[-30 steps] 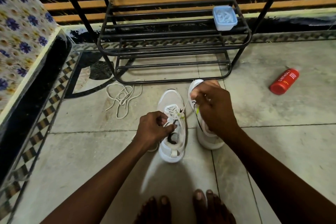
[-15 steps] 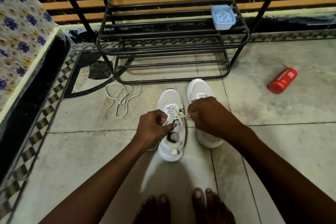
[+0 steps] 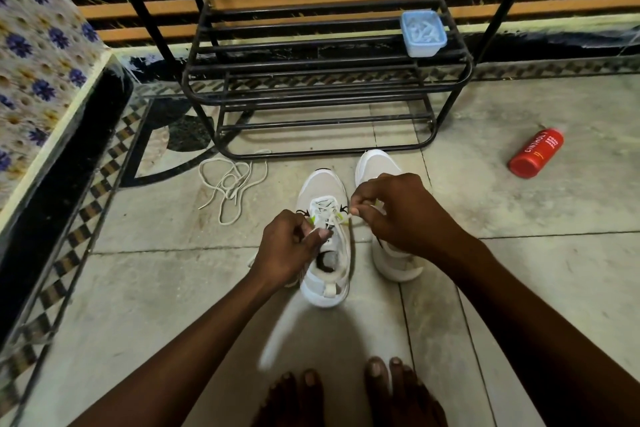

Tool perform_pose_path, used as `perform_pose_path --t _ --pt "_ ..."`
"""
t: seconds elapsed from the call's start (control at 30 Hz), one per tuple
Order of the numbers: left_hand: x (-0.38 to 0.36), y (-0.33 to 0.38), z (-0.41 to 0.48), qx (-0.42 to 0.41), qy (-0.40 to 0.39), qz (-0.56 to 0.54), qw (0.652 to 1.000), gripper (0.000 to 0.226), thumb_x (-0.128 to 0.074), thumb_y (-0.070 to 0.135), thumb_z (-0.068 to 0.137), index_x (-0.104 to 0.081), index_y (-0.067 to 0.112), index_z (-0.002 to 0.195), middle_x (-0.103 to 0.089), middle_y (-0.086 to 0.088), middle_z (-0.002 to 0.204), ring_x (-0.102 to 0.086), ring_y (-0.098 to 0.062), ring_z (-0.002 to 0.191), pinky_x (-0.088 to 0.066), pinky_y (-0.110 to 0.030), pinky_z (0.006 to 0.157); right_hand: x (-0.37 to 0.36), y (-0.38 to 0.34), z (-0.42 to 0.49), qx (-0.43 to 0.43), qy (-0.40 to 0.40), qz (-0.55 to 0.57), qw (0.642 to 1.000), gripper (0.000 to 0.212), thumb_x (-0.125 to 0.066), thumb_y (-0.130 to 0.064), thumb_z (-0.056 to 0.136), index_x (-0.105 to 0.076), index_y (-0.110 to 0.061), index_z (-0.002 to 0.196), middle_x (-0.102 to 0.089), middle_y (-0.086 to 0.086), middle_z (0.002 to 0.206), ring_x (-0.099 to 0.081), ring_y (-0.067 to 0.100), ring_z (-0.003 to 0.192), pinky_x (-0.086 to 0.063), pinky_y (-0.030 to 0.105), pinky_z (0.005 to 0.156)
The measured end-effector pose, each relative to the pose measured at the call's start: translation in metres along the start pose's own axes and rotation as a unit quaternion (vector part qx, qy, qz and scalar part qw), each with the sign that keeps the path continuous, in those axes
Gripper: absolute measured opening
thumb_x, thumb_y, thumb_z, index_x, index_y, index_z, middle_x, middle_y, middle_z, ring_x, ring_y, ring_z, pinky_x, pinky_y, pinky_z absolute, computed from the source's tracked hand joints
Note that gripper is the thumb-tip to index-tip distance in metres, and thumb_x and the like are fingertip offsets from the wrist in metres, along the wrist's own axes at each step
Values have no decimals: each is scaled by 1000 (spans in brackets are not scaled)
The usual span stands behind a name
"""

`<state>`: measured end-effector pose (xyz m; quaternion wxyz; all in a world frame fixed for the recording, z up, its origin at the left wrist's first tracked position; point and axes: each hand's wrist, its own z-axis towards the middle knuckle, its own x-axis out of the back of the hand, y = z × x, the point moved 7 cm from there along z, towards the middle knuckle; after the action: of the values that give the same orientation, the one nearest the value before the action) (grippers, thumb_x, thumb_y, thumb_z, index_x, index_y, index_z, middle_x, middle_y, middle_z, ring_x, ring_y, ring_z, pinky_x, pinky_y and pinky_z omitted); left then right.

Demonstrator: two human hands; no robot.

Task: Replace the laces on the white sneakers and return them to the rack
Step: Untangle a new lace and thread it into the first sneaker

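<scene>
On the floor, head view, sneaker in work (image 3: pixel 323 184): just before the rack (image 3: pixel 311 104), toe toward it, heel toward the person; long axis points away from the body.
Second sneaker (image 3: pixel 375 166): just beside it on the right, partly under the right hand.
Lace (image 3: pixel 343 217): runs crosswise from the top eyelets, out to each side.
Left hand (image 3: pixel 287 246): fingers curled at the left eyelets, probably pinching that lace end; the end itself is hidden.
Right hand (image 3: pixel 398 215): pinches the right lace end, near the eyelets.
Nearer hand: both about equally close; pull would go sideways, across the shoe's axis.
Loose laces (image 3: pixel 230 184): heaped to the left, apart.
</scene>
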<state>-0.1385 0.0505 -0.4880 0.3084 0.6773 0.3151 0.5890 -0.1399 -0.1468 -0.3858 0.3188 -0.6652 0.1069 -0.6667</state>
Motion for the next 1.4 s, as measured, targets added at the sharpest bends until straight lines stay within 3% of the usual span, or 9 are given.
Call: perform_pose_path --t 0.1,0.2,0.43,0.73,0.83,1.03,1.13,1.27,1.4 --pt "9 2 3 -12 -7 -53 999 30 -68 43 94 -61 22 75 -71 3 75 -67 -10 72 -53 -35 70 -6 -2 0 -2 1 18 1000 14 -58 -35 84 -70 -29 83 -68 -15 79 -66 18 83 -48 51 85" --pt "15 5 5 -18 -18 -67 997 34 -57 49 99 -57 21 81 -73 3 81 -72 -22 83 -60 -53 77 -10 -7 1 7 3 21 1000 14 -59 -35 85 -71 -28 83 -69 -15 80 -65 16 82 -49 51 84" --pt "22 22 -1 -37 -13 5 999 33 -42 40 109 -44 15 87 -68 3 78 -68 -19 76 -56 -49 72 -11 -13 3 14 -8 24 1000 9 -63 -30 86 -72 -27 84 -59 -23 75 -66 17 83 -49 51 84" --pt "31 30 13 -27 -55 9 998 27 -66 36 99 -62 20 77 -73 7 76 -68 -9 70 -51 -31 69 2 -19 3 16 13 61 998 8 -63 -27 86 -71 -27 85 -59 -16 62 -63 12 70 -53 42 79" --pt "44 52 10 -33 -31 -77 996 30 -71 32 94 -67 15 70 -74 2 83 -67 -7 72 -48 -31 67 20 -27 2 10 48 110 993 9 -69 -16 89 -73 -23 83 -64 -10 61 -66 10 64 -55 36 71" --pt "78 109 -11 -17 -29 -258 966 31 -61 18 102 -69 4 75 -79 -8 97 -74 -19 100 -53 -37 90 56 -44 0 -18 51 331 942 5 -69 -5 93 -73 -4 91 -71 13 68 -68 22 62 -55 27 67" --pt "93 134 -20 -26 -28 -333 942 37 -57 20 104 -66 -12 89 -77 -16 104 -72 -32 105 -56 -37 90 76 -54 0 -21 83 409 909 8 -67 -1 93 -71 6 94 -68 13 66 -64 20 59 -50 25 62" --pt "111 165 -30 -70 -42 -376 923 37 -48 24 107 -68 -2 89 -75 -19 105 -72 -34 98 -56 -44 96 97 -62 0 -41 99 452 886 12 -65 -5 94 -70 6 97 -68 14 74 -60 21 61 -42 32 61" --pt "131 185 -32 -111 -37 -329 937 42 -40 26 110 -71 -2 106 -76 -16 105 -73 -28 96 -60 -35 82 121 -73 2 -50 98 506 855 15 -59 -6 97 -72 0 100 -71 15 83 -58 21 62 -39 33 62"
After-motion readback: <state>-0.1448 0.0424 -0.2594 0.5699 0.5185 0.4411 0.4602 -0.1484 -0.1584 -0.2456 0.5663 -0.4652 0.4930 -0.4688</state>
